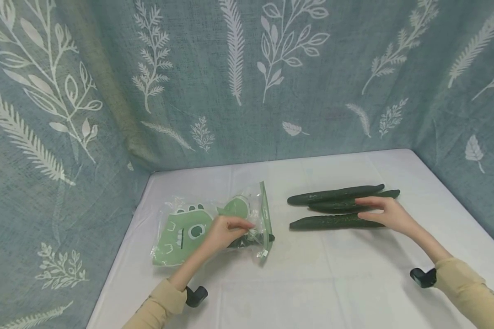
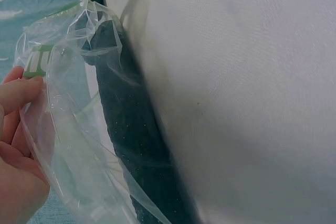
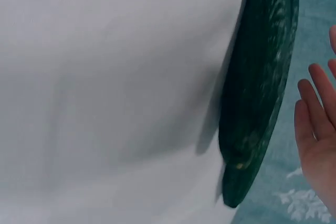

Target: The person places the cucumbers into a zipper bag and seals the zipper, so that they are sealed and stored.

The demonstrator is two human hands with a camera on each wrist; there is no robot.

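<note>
Between thumb and fingers my left hand [image 1: 225, 234] pinches the upper film of a clear zip bag [image 1: 177, 240] printed with a green monster. Inside the bag lies a dark cucumber [image 2: 131, 114], its end showing near the green zip edge. Three long cucumbers lie side by side to the right: a back one [image 1: 333, 195], a middle one [image 1: 333, 207] and a front one [image 1: 325, 222]. Over their right part hovers my right hand [image 1: 393, 214], thumb and fingers spread apart. In the right wrist view its fingers are fairly straight and hold nothing.
A white cloth [image 1: 296, 283] covers the table. Blue-green curtains [image 1: 247, 128] with white leaf patterns stand behind it and along both sides. A dark wrist camera [image 1: 196, 297] sits on the left wrist, another camera [image 1: 423, 278] on the right.
</note>
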